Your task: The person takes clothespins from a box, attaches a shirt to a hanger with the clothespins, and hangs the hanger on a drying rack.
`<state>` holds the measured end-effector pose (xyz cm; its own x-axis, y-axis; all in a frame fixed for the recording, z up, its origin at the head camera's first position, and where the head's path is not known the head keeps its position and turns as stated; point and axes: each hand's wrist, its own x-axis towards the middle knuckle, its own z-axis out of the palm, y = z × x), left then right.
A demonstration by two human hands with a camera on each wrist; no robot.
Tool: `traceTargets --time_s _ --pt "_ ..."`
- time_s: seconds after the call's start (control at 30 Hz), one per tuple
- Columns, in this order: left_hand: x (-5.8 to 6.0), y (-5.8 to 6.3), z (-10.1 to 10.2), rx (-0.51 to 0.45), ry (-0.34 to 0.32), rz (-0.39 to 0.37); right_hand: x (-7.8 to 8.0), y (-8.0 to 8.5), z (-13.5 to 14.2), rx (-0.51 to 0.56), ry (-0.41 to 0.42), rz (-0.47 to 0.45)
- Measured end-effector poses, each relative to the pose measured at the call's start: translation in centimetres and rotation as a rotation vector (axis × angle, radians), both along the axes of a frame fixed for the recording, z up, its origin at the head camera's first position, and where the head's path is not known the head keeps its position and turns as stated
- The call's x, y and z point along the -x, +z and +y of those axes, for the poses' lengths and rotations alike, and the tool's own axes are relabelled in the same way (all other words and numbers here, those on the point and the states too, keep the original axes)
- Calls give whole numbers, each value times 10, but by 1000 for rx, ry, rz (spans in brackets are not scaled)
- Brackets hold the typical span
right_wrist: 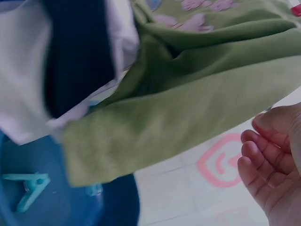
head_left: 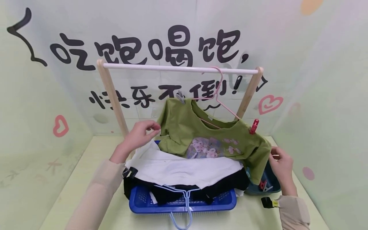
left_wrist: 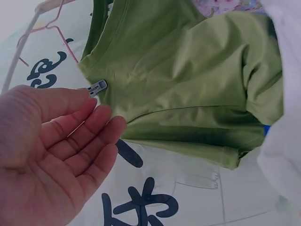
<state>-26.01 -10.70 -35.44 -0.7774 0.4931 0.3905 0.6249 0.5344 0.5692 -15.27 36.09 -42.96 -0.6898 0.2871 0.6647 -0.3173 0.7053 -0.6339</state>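
Note:
A green short-sleeved shirt point(head_left: 184, 124) with a pink flower print hangs from a pink hanger point(head_left: 227, 108), hooked over the white rail. A grey clip point(head_left: 180, 96) sits on one shoulder and a red clip point(head_left: 253, 126) on the other. My left hand point(head_left: 143, 131) is beside the left sleeve, its fingers loosely bent and holding nothing. In the left wrist view, its thumb overlaps the grey clip point(left_wrist: 98, 87). My right hand point(head_left: 282, 164) is at the edge of the right sleeve point(right_wrist: 188, 127), thumb and fingers loosely bent with no cloth gathered between them.
Below the shirt, a blue basket point(head_left: 212, 207) holds white cloth point(head_left: 178, 169), black cloth point(head_left: 238, 182) and a light blue hanger point(head_left: 187, 204). To its right, a dark teal bin point(head_left: 276, 179) contains several clips. Wooden posts point(head_left: 110, 92) carry the rail point(head_left: 161, 68).

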Motion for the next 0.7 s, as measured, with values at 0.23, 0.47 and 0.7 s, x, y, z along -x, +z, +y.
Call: traceTargets --time_s 0.23,0.47,0.7 --pt "-35 -28 -21 19 19 26 -1 -22 10 -82 -49 -298" --pt "-71 -47 -38 58 48 72 -7 -33 11 -171 -6 -552" --pt "-92 -68 -46 79 52 101 -7 -44 12 -248 20 -753"
